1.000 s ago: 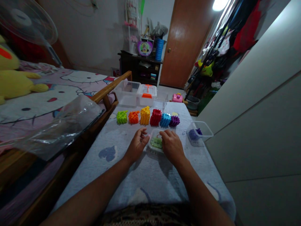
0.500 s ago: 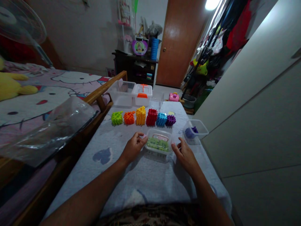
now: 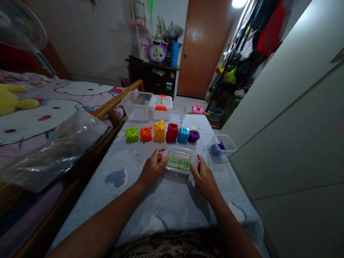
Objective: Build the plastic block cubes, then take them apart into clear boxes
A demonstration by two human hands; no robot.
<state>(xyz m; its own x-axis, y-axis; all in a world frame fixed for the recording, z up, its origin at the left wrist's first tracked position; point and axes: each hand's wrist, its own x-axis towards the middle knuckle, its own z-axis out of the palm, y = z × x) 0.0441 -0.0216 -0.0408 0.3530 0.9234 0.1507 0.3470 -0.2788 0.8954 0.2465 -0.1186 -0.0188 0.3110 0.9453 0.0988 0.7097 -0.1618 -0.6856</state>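
A small clear lidded box [image 3: 179, 161] with green pieces inside sits on the grey cloth-covered table [image 3: 161, 200]. My left hand [image 3: 152, 167] grips its left end and my right hand [image 3: 203, 175] grips its right end. Just beyond the box stands a row of toy block cubes: green [image 3: 132, 134], orange [image 3: 146, 133], yellow [image 3: 159, 131], red [image 3: 172, 132], blue [image 3: 183, 135] and purple [image 3: 193, 135].
An open clear tub [image 3: 221, 147] with purple pieces stands at the right. Two larger clear containers [image 3: 146, 105] sit at the table's far end. A bed with a plastic bag [image 3: 57, 143] lies left; a white cabinet wall [image 3: 290, 125] rises right.
My right hand came off the top of the box, swung out to the right, then closed on its right end. My left hand stayed at the left end.
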